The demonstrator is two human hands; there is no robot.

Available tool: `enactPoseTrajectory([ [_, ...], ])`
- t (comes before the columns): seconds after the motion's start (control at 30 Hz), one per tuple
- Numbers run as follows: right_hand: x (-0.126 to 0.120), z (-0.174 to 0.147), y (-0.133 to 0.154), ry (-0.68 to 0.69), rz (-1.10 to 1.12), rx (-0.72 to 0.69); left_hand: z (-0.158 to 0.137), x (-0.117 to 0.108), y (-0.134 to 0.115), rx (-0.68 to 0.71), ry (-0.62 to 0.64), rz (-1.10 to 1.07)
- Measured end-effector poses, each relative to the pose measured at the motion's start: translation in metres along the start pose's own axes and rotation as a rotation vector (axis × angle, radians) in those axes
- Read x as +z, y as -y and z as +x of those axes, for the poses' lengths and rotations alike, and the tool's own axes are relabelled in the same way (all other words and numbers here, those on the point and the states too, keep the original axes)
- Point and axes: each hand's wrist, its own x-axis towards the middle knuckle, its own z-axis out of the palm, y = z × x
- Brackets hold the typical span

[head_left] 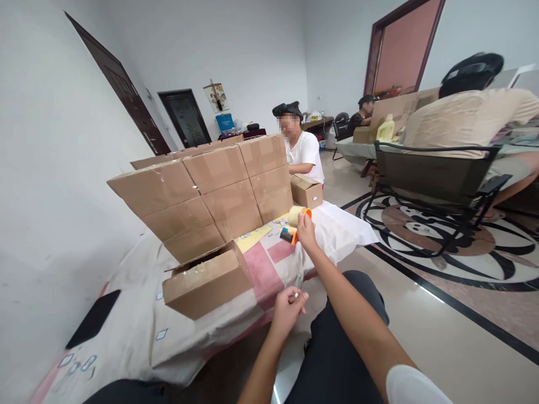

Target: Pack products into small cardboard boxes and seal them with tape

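My right hand (pixel 307 231) grips an orange tape dispenser (pixel 295 238) with a wide roll of pale tape (pixel 296 216) on it, held over the table's near right side. My left hand (pixel 289 306) is closed in front of the table edge. A small whitish bit shows between its fingers, too small to name. To the left of both hands lies a cardboard box (pixel 210 286), a dark gap along its upper edge and clear tape on its side. Behind it, a wall of stacked cardboard boxes (pixel 219 196) stands on the table.
A patterned cloth (pixel 189 342) covers the table, with a black flat object (pixel 93 318) at its left. A smaller box (pixel 306 191) stands by the stack's right end. Across the table sits a person in a white shirt (pixel 309 151). A folding chair (pixel 433 174) with another person is at right.
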Motion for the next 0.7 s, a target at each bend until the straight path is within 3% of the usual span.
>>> enactPoseTrajectory([
  [0.23,-0.010,-0.004,-0.043,-0.079,-0.197,0.025,0.001,-0.026,-0.018,0.084,0.030,-0.009],
  [0.4,-0.016,-0.015,-0.026,-0.060,-0.236,-0.012,0.001,-0.037,-0.023,0.146,-0.053,0.016],
  [0.47,-0.013,-0.025,-0.013,0.110,-0.237,-0.039,0.003,-0.045,-0.027,0.167,-0.092,0.023],
  [0.6,0.002,-0.054,0.007,0.615,-0.244,-0.057,0.004,-0.062,-0.035,0.226,-0.186,0.050],
  [0.7,0.011,-0.072,0.016,0.888,-0.281,-0.121,0.003,-0.073,-0.040,0.305,-0.280,0.081],
])
